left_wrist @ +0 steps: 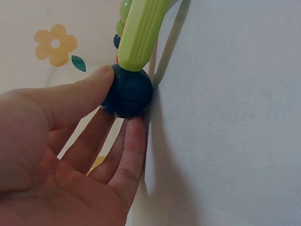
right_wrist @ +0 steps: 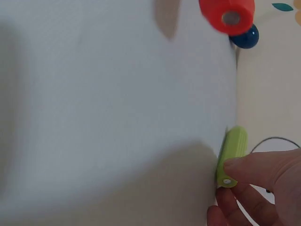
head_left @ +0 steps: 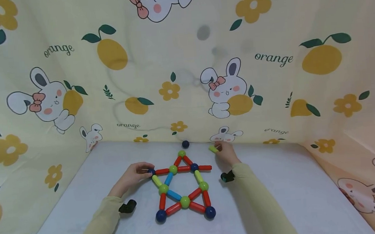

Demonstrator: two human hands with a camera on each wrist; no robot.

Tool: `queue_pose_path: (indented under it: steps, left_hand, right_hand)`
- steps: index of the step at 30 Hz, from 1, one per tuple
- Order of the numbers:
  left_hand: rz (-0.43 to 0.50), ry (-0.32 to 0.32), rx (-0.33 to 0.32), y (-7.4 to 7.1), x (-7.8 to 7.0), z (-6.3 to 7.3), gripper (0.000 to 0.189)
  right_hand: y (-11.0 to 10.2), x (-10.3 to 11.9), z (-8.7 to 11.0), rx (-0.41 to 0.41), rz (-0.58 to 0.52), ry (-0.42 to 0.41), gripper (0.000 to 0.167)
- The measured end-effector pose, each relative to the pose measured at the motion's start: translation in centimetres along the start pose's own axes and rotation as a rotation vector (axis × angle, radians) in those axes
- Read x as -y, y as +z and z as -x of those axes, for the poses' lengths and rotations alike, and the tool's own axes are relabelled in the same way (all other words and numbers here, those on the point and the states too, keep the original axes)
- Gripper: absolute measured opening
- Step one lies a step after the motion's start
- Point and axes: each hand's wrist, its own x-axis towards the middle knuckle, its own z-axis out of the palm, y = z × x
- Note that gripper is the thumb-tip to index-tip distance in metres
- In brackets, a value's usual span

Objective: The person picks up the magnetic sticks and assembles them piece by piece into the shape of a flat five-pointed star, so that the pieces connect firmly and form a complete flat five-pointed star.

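A star-like frame of magnetic rods and balls lies on the white table [head_left: 258, 220]. My left hand [head_left: 136, 175] grips the dark blue ball [left_wrist: 127, 92] at its left corner between thumb and fingers. A lime-green rod [left_wrist: 141, 35] and a red rod [head_left: 162, 171] join that ball. At the back right, my right hand [head_left: 226, 152] pinches a loose lime-green rod [right_wrist: 233, 148] near one end, its metal tip showing. Close to it, a red rod [head_left: 205, 167] sticks out from the dark blue ball [head_left: 194, 167] at the frame's right, its outer end free.
A loose dark blue ball [head_left: 185, 144] sits by the back edge, just behind the frame's top green ball [head_left: 181, 153]. Behind the table hangs a patterned cloth [head_left: 184, 70] with rabbits and oranges. Black wrist cameras [head_left: 127, 206] are strapped under both sleeves.
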Motion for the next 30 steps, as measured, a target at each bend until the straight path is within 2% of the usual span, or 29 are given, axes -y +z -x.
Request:
queue_pose_path:
  steps: [8,15,23,30]
  left_hand:
    - [-0.021,0.004,0.002,-0.1,0.1,0.1,0.031]
    - [-0.026,0.008,0.001,-0.1,-0.1,0.1,0.031]
    - [-0.043,0.008,-0.003,-0.1,-0.1,0.3,0.031]
    - [-0.049,0.016,-0.006,0.1,-0.2,0.3,0.03]
  right_hand:
    - [-1.4,-0.7,1.1,0.027,0.066,-0.062,0.031]
    - [-3.3,-1.8,2.3,0.08,0.059,-0.122,0.024]
    - [-5.8,-1.6,4.6,0.225,0.003,-0.265,0.023]
    - [-5.7,-0.9,7.5,0.347,-0.056,-0.339,0.027]
